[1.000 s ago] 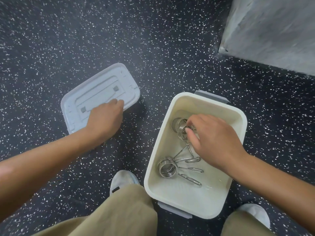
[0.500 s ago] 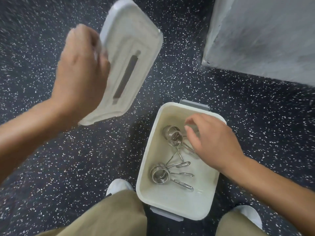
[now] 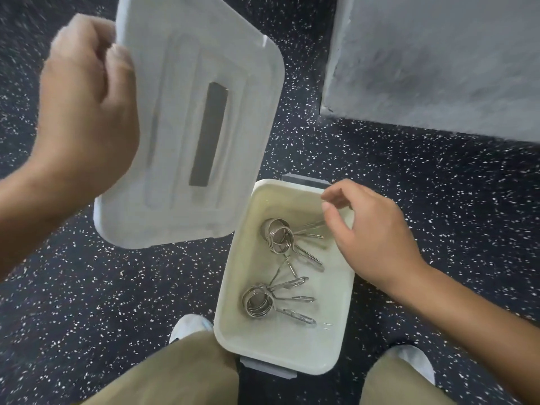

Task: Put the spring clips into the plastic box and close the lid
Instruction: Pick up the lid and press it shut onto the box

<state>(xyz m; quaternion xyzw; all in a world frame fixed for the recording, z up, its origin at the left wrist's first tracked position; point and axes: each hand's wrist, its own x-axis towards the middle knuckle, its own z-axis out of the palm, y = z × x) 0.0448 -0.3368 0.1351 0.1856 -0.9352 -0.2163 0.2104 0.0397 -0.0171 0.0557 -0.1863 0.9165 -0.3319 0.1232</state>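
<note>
Lid (image 3: 193,124) aloft, box (image 3: 233,302) open
Left hand (image 3: 87,112) gripping lid's edge; right hand (image 3: 377,238) loosely open, empty, over 2 spring clips (image 3: 280,258).

Dark speckled floor (image 3: 438,229) — a grey textured block (image 3: 438,59) at upper right.

Bare forearms, no sleeves visible. Left hand (image 3: 87,106), right hand (image 3: 377,232): no rings, no watch. Khaki trousers (image 3: 181,372). White shoes (image 3: 190,327), rounded toes.
</note>
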